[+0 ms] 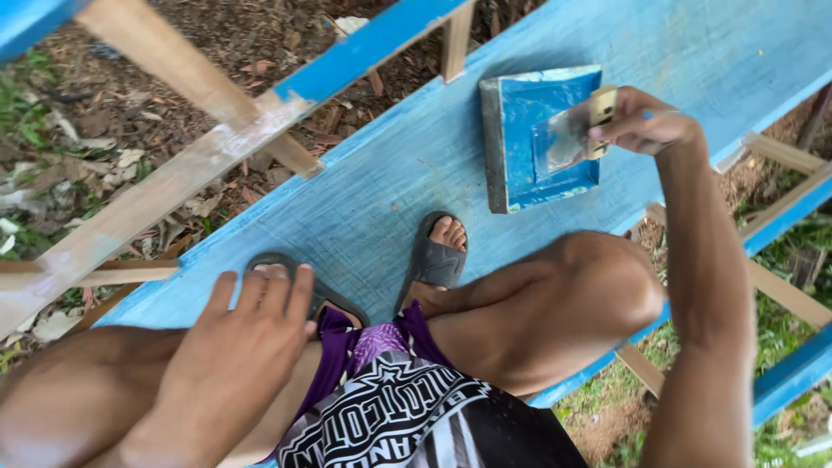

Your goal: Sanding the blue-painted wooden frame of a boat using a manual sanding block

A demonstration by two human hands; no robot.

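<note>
Outdoor ground of brown leaf litter and grass shows between the slats of a blue-painted wooden frame. Nearest the camera, both knees are bent in a squat; purple and black-and-white patterned shorts (390, 407) are cut off by the bottom edge. Left hand (230, 355) rests flat on the left knee, fingers together and extended, holding nothing. Beyond it, two dark grey rubber sandals: the left one (321, 295) is mostly hidden behind the left hand, the right one (436, 260) shows toes. Both stand on a wide blue-painted plank (390, 165) running diagonally across the view. Farther along the plank lies one square blue-smeared board with a grey edge (511, 139), carrying a spread of blue paste. Right hand (641, 121) pinches one flat scraper with a pale wooden handle (581, 130), its blade touching the board's surface; the blade is blurred and its edge is hard to make out. One unpainted wooden rail (173, 182) crosses at upper left.
</note>
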